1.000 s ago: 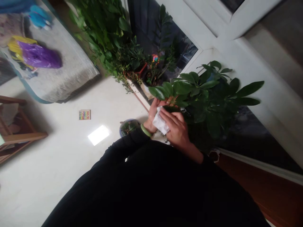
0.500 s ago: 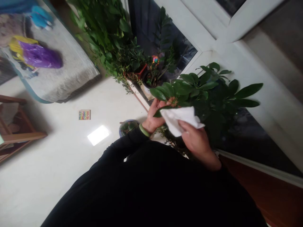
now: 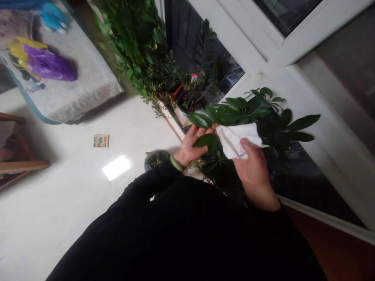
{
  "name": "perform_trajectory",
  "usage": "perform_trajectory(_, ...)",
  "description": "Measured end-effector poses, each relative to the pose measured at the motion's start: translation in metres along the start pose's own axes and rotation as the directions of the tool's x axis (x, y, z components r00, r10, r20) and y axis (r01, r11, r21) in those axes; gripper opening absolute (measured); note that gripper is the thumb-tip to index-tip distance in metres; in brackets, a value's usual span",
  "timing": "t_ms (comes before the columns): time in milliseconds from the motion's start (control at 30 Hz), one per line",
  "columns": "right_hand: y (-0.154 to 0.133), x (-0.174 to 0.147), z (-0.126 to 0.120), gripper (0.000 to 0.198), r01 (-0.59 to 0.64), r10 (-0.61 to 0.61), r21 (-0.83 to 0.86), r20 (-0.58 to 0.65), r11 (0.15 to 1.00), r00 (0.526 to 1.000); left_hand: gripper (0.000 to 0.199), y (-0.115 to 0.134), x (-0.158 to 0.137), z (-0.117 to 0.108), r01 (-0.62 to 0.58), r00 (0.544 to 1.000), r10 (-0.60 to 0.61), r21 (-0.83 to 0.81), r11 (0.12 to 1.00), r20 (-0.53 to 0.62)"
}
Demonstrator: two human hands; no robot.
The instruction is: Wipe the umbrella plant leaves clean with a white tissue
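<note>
A white cloth [image 3: 238,136], perhaps a paper tissue, is held in my right hand [image 3: 253,168], with the thumb pressed on top. It lies against the dark green leaves of a potted plant [image 3: 231,111]. My left hand [image 3: 187,150], palm up with a green band at the wrist, reaches in among the same leaves. Its fingers curl beneath a cluster, and one broad leaf [image 3: 207,141] lies over the thumb side, held there. The left fingertips are partly hidden by the foliage and the cloth.
White-framed glass doors [image 3: 260,50] stand close behind the plant. More potted plants [image 3: 131,43] line the window. A bowl-shaped pot [image 3: 154,158] sits on the floor by my left sleeve. At the left are a covered bed [image 3: 90,82], a wooden stand [image 3: 26,167] and a small colourful box [image 3: 101,141].
My right hand and the cloth have shifted right, off the broad leaf beside my left hand. That leaf now shows more fully. My left hand has barely moved.
</note>
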State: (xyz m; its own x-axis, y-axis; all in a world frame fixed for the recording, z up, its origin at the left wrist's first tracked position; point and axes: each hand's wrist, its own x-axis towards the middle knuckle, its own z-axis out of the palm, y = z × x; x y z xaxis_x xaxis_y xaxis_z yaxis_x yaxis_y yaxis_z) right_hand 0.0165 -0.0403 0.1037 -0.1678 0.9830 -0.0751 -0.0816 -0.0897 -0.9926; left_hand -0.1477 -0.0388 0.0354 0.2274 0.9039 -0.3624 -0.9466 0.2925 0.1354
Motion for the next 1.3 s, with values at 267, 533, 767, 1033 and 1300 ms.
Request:
perform_trajectory(267, 0.005, 0.014, -0.002, 0.025, 0.357, -0.356, -0.325, 0.063, 0.876, 0.932, 0.032, 0.002, -0.001, 0.002, 0.010, 0.999, -0.010, 0.015, 1.000, -0.052)
perform_trajectory(533, 0.020, 0.017, -0.005, 0.026, 0.550, -0.412, -0.651, 0.372, 0.523, 0.832, 0.040, 0.000, -0.004, 0.014, 0.014, 0.994, -0.021, -0.069, 0.998, -0.105)
perform_trajectory(767, 0.015, 0.019, -0.011, 0.020, 0.334, -0.326, -0.643, 0.136, 0.690, 0.936, 0.052, -0.002, -0.008, 0.012, 0.008, 1.000, -0.008, -0.004, 1.000, -0.027)
perform_trajectory(1033, 0.017, 0.019, -0.002, 0.013, 0.249, -0.303, -0.455, -0.049, 0.855, 0.952, 0.050, -0.018, -0.009, 0.007, -0.227, 0.974, 0.222, 0.293, 0.929, 0.051)
perform_trajectory(1300, 0.026, 0.022, -0.009, 0.025, 0.030, -0.078, -0.260, -0.176, 0.965, 0.981, 0.044, -0.023, -0.008, 0.006, -0.212, 0.973, 0.230, 0.339, 0.917, -0.015)
